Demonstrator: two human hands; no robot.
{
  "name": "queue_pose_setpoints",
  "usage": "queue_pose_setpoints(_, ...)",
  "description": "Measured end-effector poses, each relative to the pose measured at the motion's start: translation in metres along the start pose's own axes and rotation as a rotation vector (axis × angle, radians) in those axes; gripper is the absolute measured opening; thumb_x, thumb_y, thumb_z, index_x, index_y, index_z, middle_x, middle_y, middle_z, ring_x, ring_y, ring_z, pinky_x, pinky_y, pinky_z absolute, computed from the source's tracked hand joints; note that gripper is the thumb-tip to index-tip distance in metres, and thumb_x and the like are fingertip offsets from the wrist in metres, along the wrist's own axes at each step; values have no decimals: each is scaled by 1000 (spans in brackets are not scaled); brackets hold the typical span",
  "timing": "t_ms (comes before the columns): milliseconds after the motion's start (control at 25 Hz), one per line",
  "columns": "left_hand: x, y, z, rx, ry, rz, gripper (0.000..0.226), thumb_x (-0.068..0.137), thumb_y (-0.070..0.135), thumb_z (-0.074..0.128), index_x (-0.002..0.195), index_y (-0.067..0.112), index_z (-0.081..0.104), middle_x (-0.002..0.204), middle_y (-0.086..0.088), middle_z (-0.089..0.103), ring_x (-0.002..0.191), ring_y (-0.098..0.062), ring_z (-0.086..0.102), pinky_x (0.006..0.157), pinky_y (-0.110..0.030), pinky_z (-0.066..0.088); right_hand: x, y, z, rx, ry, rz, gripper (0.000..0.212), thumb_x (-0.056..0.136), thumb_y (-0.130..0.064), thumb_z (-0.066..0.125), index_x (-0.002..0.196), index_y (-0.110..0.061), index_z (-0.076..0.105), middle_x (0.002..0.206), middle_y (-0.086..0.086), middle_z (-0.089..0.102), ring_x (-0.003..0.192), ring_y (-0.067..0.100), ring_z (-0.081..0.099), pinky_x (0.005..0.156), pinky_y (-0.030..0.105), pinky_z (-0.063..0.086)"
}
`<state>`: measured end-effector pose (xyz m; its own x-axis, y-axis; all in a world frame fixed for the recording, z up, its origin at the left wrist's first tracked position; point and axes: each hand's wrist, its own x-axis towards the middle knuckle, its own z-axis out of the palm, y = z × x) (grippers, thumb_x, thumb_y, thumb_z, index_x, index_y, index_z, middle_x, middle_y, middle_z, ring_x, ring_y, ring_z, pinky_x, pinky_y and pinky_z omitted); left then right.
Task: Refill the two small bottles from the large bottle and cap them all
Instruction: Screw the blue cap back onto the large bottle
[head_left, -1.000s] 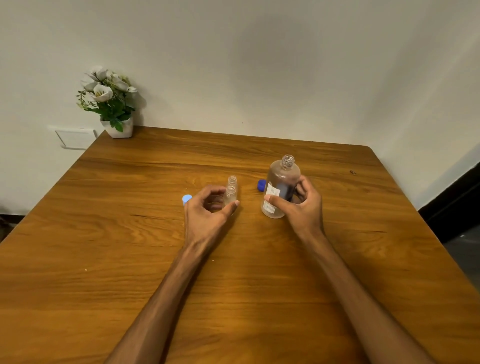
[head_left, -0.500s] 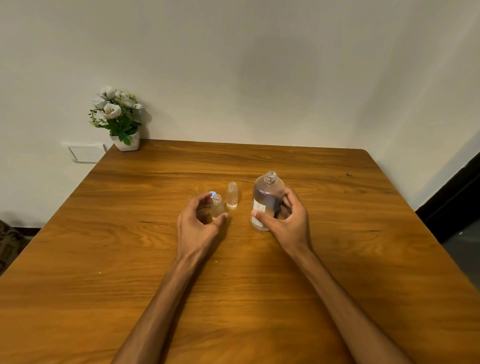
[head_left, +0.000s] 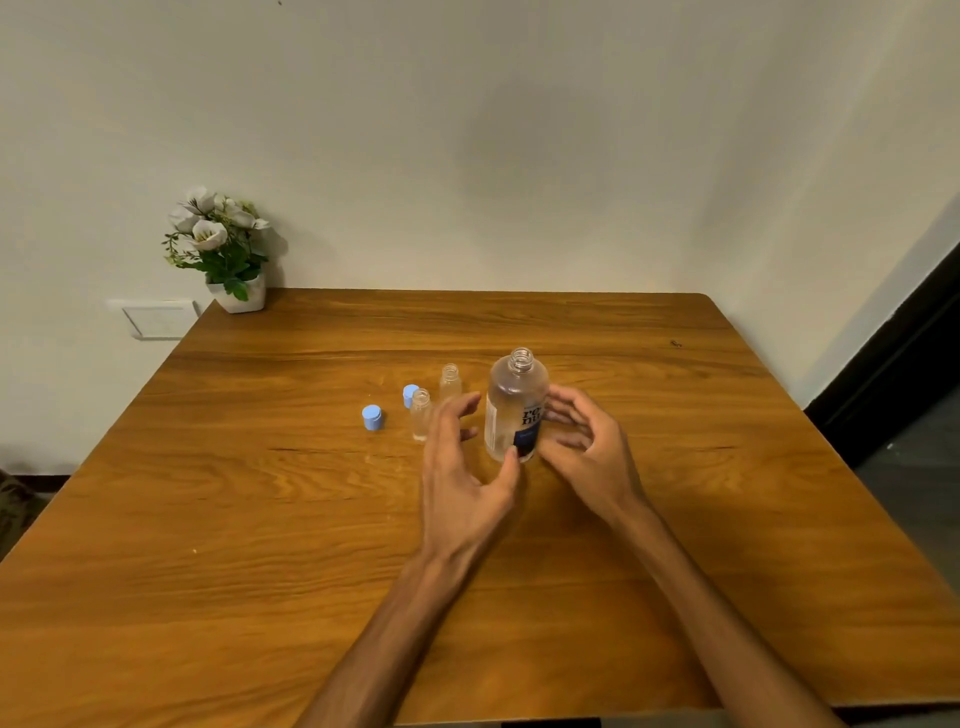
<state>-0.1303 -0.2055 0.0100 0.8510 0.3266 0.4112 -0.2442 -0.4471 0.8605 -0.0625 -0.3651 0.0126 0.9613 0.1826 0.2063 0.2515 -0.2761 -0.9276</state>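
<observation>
- Pouring comes next, I judge: all three bottles stand uncapped on the worktop (head_left: 260, 519), and my hands are closing in on the large bottle (head_left: 516, 405).
- My left hand (head_left: 462, 467) has its fingers spread, thumb tip touching the large bottle's base; it holds nothing.
- My right hand (head_left: 582, 447) sits just beside the bottle, fingers loosely curled and gripping nothing.
- Near small bottle (head_left: 420, 414) stands just left of my left hand, far small bottle (head_left: 450, 381) behind it; two blue caps (head_left: 372, 417) lie to their left.
- Next I must take a firm grip, lift, and tilt gently over a narrow neck.
- Half a second ago my left hand held the near small bottle and my right gripped the large one; both have let go.
</observation>
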Motion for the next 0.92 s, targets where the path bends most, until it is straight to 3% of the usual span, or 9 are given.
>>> queue_pose_setpoints(80,4,2,15,21,-74,-85,92,80,37,83,156,26,34,152,10,45,133,-9,51,109,-32,49,11,-3,-15,-77,118,-3,42,90,-5,68,130,-19,67,127,-2,72,108,8,70,89,28,61)
queue_pose_setpoints(160,10,0,28,4,-91,-146,104,76,44,88,159,26,28,157,5,44,137,-14,50,113,-40,49,37,-7,-25,-260,139,1,43,94,-2,66,130,-25,67,131,-8,68,101,5,69,79,23,60)
queue_pose_setpoints(240,15,-5,34,-17,-40,-185,97,74,46,88,155,28,37,150,6,53,132,-14,55,109,-45,54,67,-9,-25,-432,-38,-11,56,92,-3,68,140,-31,60,138,-11,61,92,2,66,72,19,57)
queue_pose_setpoints(360,16,-14,32,-23,46,-190,87,72,49,84,147,31,46,141,11,60,125,-12,61,101,-45,59,99,-3,-7,-621,-299,-100,57,89,-11,74,141,-31,60,142,-4,63,94,10,69,82,31,61)
queue_pose_setpoints(480,16,-18,26,-6,58,-155,84,71,49,85,144,29,50,137,11,62,121,-11,63,97,-43,61,112,4,10,-686,-319,-222,33,92,-30,75,125,-29,72,123,-2,75,96,13,69,83,31,56)
queue_pose_setpoints(640,17,-17,25,-2,47,-139,83,71,51,83,144,29,50,137,12,62,122,-11,62,98,-43,60,116,12,13,-701,-276,-210,25,89,-31,79,113,-23,75,105,-1,77,88,13,70,73,23,52)
queue_pose_setpoints(720,17,-16,25,-4,36,-131,83,72,49,83,146,30,49,139,12,60,125,-11,60,101,-43,58,112,7,5,-592,-160,-125,24,86,-25,82,108,-24,75,96,-3,77,80,10,70,67,22,55)
queue_pose_setpoints(800,17,-13,22,-8,44,-120,79,74,39,87,144,32,52,136,15,60,123,-4,57,102,-37,56,99,-14,-11,-235,-30,-20,27,86,-20,82,112,-22,74,95,-2,77,77,10,70,68,25,59)
queue_pose_setpoints(920,18,-11,19,10,63,-95,75,73,30,91,140,28,57,133,15,62,119,2,55,101,-30,53,69,-54,-39,112,-25,-59,29,87,-10,81,115,-12,74,100,8,79,82,16,73,73,30,63)
